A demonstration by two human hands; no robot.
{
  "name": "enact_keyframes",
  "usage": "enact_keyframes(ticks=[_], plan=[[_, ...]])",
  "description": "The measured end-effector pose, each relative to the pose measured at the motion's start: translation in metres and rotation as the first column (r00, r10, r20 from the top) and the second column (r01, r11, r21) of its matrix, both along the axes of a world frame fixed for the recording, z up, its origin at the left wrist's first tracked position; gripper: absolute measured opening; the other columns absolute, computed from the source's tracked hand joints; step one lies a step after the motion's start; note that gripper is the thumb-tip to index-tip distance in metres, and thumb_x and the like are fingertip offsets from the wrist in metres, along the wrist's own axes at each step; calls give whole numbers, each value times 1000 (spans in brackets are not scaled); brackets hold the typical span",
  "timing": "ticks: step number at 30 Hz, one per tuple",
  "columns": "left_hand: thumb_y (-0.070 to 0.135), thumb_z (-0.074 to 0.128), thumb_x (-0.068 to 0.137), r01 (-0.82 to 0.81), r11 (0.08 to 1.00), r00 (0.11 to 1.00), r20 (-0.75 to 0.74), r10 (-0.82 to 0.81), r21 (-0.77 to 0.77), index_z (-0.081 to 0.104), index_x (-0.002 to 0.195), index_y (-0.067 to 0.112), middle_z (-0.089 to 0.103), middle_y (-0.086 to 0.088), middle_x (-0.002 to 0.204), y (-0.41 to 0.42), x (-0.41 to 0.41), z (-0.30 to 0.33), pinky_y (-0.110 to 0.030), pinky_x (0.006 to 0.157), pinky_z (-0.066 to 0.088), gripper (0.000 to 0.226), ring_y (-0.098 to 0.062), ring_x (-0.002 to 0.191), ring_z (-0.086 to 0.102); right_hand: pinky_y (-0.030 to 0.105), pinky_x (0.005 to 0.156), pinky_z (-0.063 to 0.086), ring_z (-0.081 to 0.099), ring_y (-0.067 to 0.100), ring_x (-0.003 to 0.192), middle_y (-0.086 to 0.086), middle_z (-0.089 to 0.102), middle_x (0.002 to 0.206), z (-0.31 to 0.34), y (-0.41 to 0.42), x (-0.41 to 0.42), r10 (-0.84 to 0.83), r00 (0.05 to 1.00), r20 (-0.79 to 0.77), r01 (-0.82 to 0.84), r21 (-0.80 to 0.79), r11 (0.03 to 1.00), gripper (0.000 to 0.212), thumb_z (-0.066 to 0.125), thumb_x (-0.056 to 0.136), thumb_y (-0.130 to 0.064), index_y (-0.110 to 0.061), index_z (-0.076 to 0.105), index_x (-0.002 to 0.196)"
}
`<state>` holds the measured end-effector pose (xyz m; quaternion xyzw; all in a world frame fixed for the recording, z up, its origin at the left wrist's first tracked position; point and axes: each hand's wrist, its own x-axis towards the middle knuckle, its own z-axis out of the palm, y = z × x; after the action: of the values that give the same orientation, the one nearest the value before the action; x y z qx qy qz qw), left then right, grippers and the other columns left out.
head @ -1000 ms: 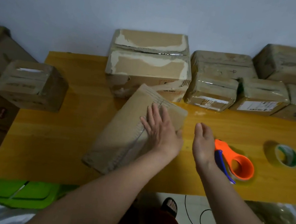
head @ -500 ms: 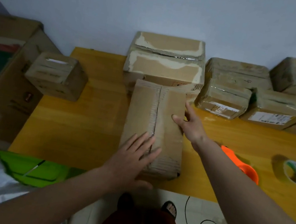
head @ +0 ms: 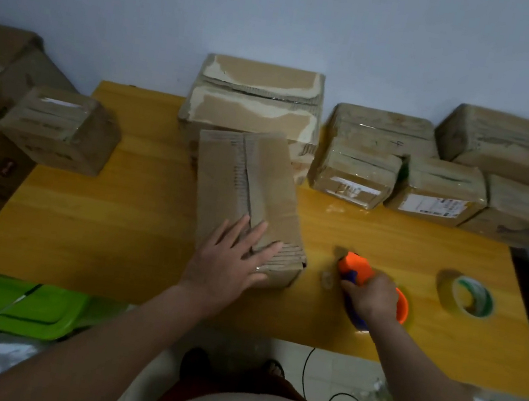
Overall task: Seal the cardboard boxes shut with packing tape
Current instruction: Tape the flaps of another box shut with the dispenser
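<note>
Right hand: the right hand (head: 370,297) has left the box's far edge and now curls round the orange tape dispenser (head: 357,270) at 3 o'clock of the box.
Left hand: the left hand (head: 233,257) stays flat, fingers straight, pressing the near flaps.
Box: the unsealed cardboard box (head: 249,198) lies lengthwise mid-table (head: 106,227), seam untaped.
Spare roll: a loose tape roll (head: 469,297) sits further toward 3 o'clock.
Meaning: squaring looks finished; taping the seam likely comes next.

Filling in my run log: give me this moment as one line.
left hand: flat on unsealed brown cardboard box | right hand: grips orange tape dispenser | yellow wooden table | seam untaped
</note>
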<state>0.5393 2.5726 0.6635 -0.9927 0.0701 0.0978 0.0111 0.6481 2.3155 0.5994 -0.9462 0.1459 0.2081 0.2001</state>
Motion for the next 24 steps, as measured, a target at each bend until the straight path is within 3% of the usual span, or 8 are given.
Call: enact_keyframes(ticks=[4,8,11,13,15,17,21,24], plan=[[45,29,96,-77,997,996,49,78,-23,36,147,28,37,-12,153,-20,-5,7,-53,116,23,54,-36,141,32,41,104,33,40,39,127,24,42,136,-17,-13,-17,-9,1000,3,9,-114,993,87,77,77,-40,7,31,134],[18,35,101,-139,973,986,63,152,-183,9,154,22,4,-3,163,-57,-12,12,-36,118,-10,59,-23,149,-4,43,98,39,53,36,119,21,57,126,-23,-20,-24,53,998,-23,-55,-78,995,62,66,87,-36,0,41,131],[24,46,99,-172,893,970,84,226,-416,13,153,25,11,4,161,-70,-9,21,-33,120,0,64,-14,149,2,39,83,45,60,38,103,22,65,109,-14,-32,-15,69,994,81,-71,27,997,33,66,88,-25,-2,57,110],[23,53,97,-221,804,944,87,319,-552,20,152,22,23,3,158,-68,0,29,-32,120,13,65,-12,146,16,35,64,38,57,34,80,17,63,82,3,-44,-7,89,982,169,-123,206,971,15,69,85,-17,-7,58,86],[19,55,96,-234,756,915,124,384,-612,25,151,19,33,0,153,-68,15,40,-29,113,23,63,-15,141,29,23,53,34,48,25,68,4,54,66,28,-55,-2,130,973,189,-207,477,854,21,70,83,-5,-13,54,73],[14,51,97,-263,715,892,118,436,-647,28,151,18,39,-2,149,-69,36,56,-23,104,26,58,-17,136,36,15,62,46,60,19,73,2,66,77,58,-61,0,206,961,185,-276,703,656,19,68,81,3,-15,64,86],[5,38,100,-361,554,922,-198,333,-750,34,149,14,33,-6,155,-66,72,84,-26,109,23,50,-20,143,28,28,82,55,69,18,95,8,73,101,93,-63,3,441,874,206,-422,771,477,29,68,80,-6,-5,66,110],[2,34,101,-442,487,895,-403,189,-754,45,142,5,44,-10,148,-66,76,96,-14,96,31,42,-20,138,38,29,85,54,68,23,99,9,72,104,103,-64,1,484,858,174,-406,807,428,31,71,82,-14,-5,66,111]])
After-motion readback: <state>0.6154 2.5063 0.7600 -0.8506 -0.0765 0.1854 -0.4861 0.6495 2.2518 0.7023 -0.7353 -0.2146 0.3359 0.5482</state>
